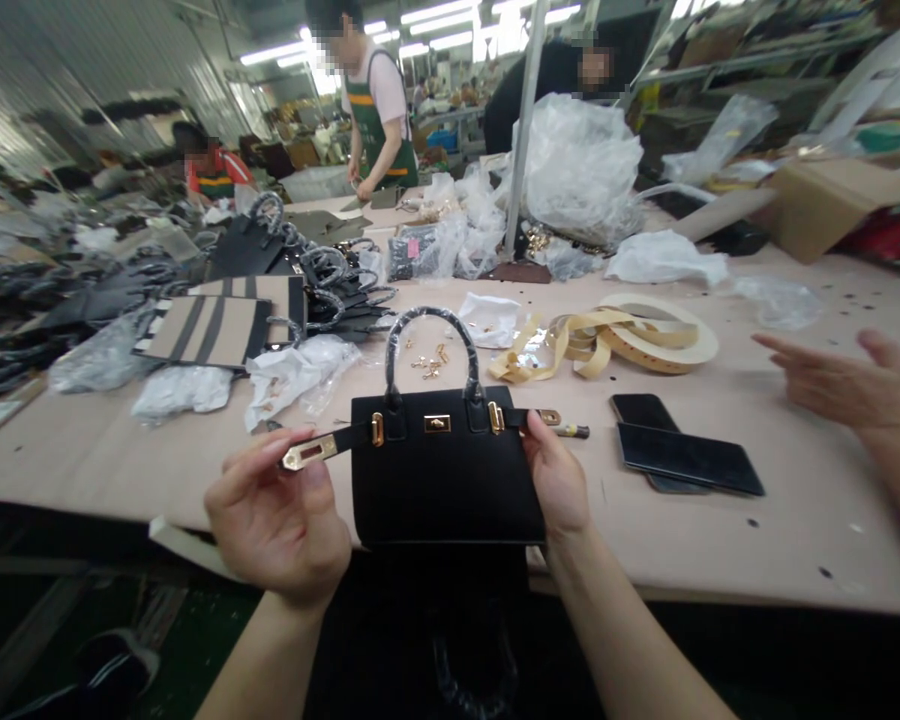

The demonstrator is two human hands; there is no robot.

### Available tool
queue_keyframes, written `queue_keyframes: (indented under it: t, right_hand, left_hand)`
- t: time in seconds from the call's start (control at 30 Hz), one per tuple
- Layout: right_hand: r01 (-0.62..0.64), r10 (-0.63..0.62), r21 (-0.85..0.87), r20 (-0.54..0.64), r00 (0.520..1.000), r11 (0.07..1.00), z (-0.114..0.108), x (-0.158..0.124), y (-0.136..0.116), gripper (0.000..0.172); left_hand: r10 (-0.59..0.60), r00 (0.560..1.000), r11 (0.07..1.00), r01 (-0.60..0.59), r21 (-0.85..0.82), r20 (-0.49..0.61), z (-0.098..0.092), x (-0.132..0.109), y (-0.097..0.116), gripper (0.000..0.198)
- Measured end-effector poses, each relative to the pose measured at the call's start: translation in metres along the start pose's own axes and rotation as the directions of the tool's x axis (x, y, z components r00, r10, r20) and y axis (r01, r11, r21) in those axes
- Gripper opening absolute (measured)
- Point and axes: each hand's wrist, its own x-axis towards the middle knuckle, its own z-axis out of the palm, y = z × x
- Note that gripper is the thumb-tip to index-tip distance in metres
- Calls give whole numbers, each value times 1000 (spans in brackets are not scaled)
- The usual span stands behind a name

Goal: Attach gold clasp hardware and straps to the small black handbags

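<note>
Above work table (105, 470), L grip (277, 515) pinches gold-clasp strap (319, 450), R grip (556, 475) clenches blk handbag (446, 480).

Left hand (277, 515) pinches gold-tipped strap (311, 452); right hand (559, 478) holds black handbag (446, 490).

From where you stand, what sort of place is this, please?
Probably a handbag factory workshop: a black handbag held up, more bags piled on a long worktable, and workers in aprons nearby.

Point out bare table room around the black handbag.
Free: the tabletop patch between the plastic wrap and the left hand; another right of the black phones, below a co-worker's hand. Crowded: far left, with stacked black handbags, and further back, with plastic bags.
</note>
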Motion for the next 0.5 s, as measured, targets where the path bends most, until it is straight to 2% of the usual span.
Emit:
queue_keyframes:
  t: [0.17, 0.4, 0.5]
  right_hand:
    - [-2, 2, 13, 14, 1000, 1000, -2, 0, -1, 39]
    - [52, -52, 43, -3, 999, 998, -3, 0, -1, 40]
    - [45, -45, 53, 1, 999, 998, -3, -1, -2, 40]
  left_hand:
    - [28, 1000, 999, -28, -36, -11, -1, 2, 1, 25]
    - [-27, 996, 993, 17, -113, -84, 3, -2, -4, 28]
    - [-55, 996, 994, 48, -102, -67, 2, -3, -5, 29]
